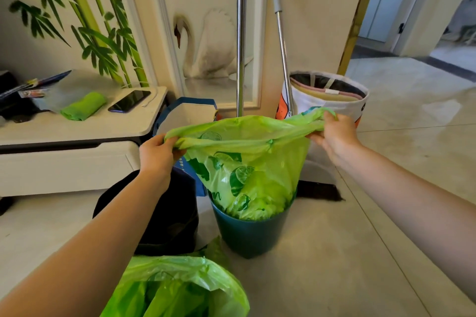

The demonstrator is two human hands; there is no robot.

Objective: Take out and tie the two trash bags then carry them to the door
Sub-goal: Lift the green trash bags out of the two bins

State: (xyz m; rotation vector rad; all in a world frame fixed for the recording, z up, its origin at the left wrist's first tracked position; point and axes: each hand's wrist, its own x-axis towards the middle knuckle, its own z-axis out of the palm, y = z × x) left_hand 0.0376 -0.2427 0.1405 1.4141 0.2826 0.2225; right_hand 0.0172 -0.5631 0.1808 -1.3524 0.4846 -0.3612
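Second green bag (180, 288) sits open nearest, just in front of the bin (251, 234). Left hand (157, 154) & right hand (332, 136), fingers pinching rim corners, stretch the bag (244, 162) above bin, prob. to lift it out for tying.

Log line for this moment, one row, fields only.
left hand: grips bag rim | right hand: grips bag rim | green bag: partly in teal bin, untied | second green bag: open, near
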